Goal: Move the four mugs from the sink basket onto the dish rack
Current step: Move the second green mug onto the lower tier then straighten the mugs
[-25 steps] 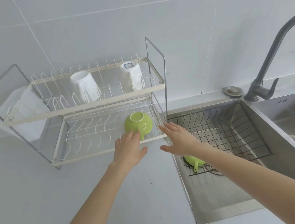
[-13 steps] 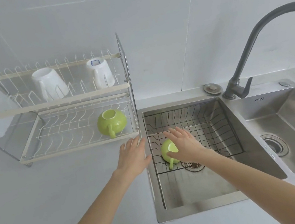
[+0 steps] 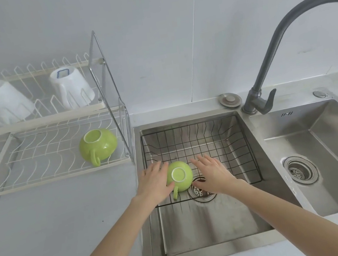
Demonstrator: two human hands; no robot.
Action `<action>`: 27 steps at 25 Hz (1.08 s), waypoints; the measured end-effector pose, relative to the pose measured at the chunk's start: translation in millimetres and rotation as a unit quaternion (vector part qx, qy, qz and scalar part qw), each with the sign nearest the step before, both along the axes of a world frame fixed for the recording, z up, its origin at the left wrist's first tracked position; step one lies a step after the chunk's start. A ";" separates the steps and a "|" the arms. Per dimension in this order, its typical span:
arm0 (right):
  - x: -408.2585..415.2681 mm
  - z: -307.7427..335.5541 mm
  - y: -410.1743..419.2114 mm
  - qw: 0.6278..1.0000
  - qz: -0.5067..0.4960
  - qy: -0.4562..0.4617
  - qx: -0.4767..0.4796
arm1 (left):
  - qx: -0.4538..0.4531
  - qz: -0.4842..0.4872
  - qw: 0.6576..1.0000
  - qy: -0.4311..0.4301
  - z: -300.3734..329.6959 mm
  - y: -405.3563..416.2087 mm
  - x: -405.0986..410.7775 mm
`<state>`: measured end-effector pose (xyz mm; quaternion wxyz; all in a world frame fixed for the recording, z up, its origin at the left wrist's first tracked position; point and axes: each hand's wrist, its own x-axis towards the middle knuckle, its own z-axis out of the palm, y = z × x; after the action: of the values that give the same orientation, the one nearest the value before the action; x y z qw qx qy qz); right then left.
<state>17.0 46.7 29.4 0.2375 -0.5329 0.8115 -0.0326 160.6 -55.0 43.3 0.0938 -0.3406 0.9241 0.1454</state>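
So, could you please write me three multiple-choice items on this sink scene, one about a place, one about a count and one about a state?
1. Where is the green mug between the hands?
A. on the rack's top shelf
B. in the sink basket
C. under the faucet

2. How many mugs are on the dish rack?
A. one
B. three
C. four

3. How does the green mug on the rack's lower shelf sit?
A. upside down
B. upright
C. stacked on a white mug

Key: 1 B, the green mug lies in the sink basket between left hand and right hand. 2 B, two white mugs plus one green on the dish rack. 3 A, its base faces up.
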 end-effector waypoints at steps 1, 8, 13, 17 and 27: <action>-4.3 -3.1 -0.8 1.000 -0.001 -0.006 0.001 | 0.009 0.003 1.000 -0.003 -4.1 -0.2 -5.2; -25.6 -30.7 -11.2 0.997 -0.024 -0.067 0.025 | 0.069 0.029 0.997 -0.034 -37.0 -8.5 -35.6; -37.6 -60.7 -26.1 0.990 -0.048 -0.119 0.058 | 0.122 0.066 0.989 -0.044 -63.4 -23.5 -52.7; -41.2 -86.7 -39.0 0.977 -0.078 -0.185 0.077 | 0.143 0.114 0.982 -0.041 -87.0 -37.8 -62.0; -38.7 -127.3 -60.7 0.927 -0.219 -0.293 0.083 | 0.211 0.219 0.952 -0.015 -122.9 -43.7 -82.1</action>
<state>-21.7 -14.0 -98.0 0.4946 -0.2872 0.8022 -0.1713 78.5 -98.7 -79.6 0.1431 -0.5094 0.7734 0.3492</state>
